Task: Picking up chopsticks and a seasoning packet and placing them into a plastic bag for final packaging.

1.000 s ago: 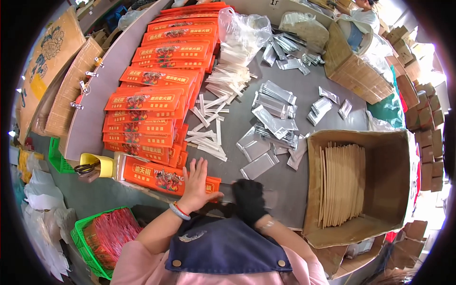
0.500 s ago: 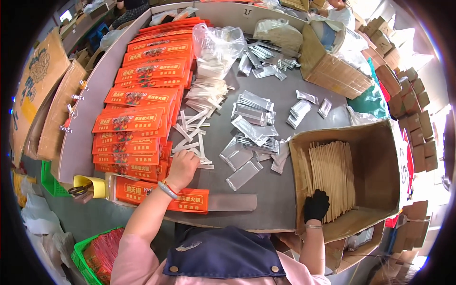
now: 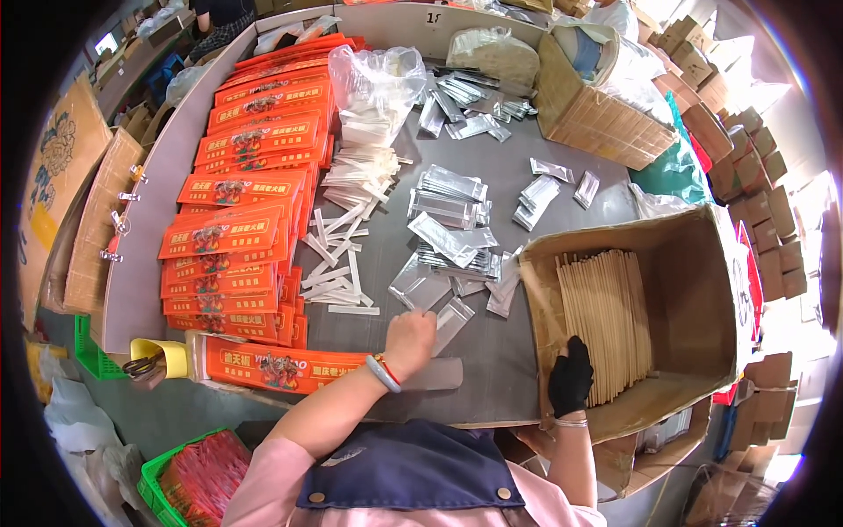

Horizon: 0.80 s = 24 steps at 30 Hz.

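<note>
My bare left hand (image 3: pixel 411 345) is closed beside a silver-clear flat packet (image 3: pixel 454 323) on the grey table. Whatever its fingers may hold is hidden. Just below lie a stack of red printed paper sleeves (image 3: pixel 307 371) and a translucent strip (image 3: pixel 442 375). A black glove covers my right hand (image 3: pixel 571 379), closed at the left inner side of a cardboard box (image 3: pixel 694 325). Wooden chopsticks (image 3: pixel 606 325) lie side by side in that box, right next to the glove. The dark fingers hide what they grip, if anything.
Rows of red sleeves (image 3: pixel 224 233) cover the table's left side. White paper-wrapped strips (image 3: pixel 351 198) and several silver packets (image 3: pixel 452 198) lie mid-table. A yellow holder (image 3: pixel 176 358) with scissors (image 3: pixel 143 364) is at the near left. Another carton (image 3: pixel 606 114) stands far right.
My left hand has moved right, from the white strips to the silver packet near the front. My right hand has shifted slightly and turned more upright at the box's left side.
</note>
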{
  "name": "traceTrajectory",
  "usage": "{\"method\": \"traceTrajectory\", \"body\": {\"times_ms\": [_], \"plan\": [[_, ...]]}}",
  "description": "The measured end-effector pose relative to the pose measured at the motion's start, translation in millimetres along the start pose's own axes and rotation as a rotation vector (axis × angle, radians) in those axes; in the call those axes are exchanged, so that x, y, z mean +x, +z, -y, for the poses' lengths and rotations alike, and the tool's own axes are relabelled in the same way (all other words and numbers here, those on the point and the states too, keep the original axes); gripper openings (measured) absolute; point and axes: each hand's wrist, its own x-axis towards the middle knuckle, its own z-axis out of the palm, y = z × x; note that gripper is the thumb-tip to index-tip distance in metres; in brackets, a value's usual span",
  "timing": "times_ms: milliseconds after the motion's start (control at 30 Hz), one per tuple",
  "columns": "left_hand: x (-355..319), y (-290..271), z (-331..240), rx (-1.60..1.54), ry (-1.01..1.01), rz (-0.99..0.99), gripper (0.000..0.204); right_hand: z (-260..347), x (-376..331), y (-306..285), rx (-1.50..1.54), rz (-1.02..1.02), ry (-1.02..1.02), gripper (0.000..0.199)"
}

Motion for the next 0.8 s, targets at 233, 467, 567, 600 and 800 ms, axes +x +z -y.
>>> {"method": "traceTrajectory", "body": {"times_ms": [233, 467, 567, 600, 800], "plan": [[12, -62, 3, -0.506, -0.026, 0.020, 0.016, 10, 0, -14, 0.268, 0.272, -0.193, 0.021], [11, 6, -14, -0.083, 0.026, 0.149, 0.023, 9, -15, -11, 0.602, 0.162, 0.152, 0.019], [13, 1, -13, 0.048, 0.171, 0.090, 0.020, 27, -24, -11, 0.925, 0.013, 0.090, 0.017], [13, 1, -14, 0.036, 0.153, 0.112, 0.019, 29, -26, -4, 0.930, 0.015, 0.090, 0.017], [-17, -64, -5, -0.066, 0.130, 0.371, 0.017, 25, -22, 8, 0.615, 0.382, -0.282, 0.016]]}}
